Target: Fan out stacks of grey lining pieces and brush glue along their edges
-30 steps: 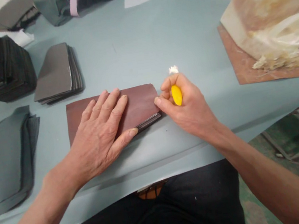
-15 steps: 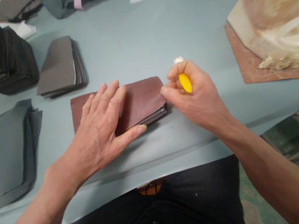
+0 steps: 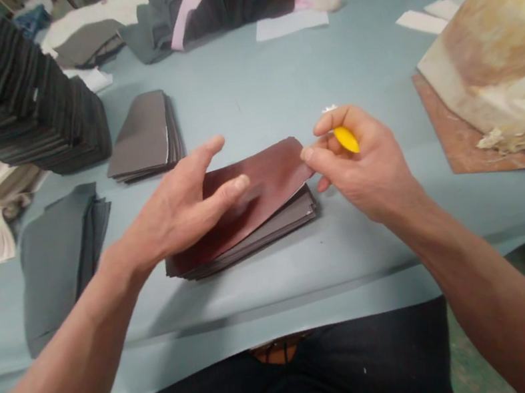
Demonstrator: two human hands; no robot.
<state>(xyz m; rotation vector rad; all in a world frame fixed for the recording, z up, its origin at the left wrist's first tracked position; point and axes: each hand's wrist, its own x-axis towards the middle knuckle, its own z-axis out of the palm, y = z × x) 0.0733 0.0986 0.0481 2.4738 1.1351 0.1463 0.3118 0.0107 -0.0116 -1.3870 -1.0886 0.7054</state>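
You work in even, fairly bright light from overhead, with no glare on the blue-grey table (image 3: 247,84). Shadows are soft: a faint one lies under your left hand (image 3: 182,204) on the brown sheet (image 3: 269,178), and a thin dark line runs under the stack below it. Your right hand (image 3: 368,164) and the yellow handle (image 3: 346,139) it closes on look sharp. Beyond your hands the dark stacks (image 3: 24,110) lose detail. Both forearms stretch and soften toward the lower corners, and the table edge bows.
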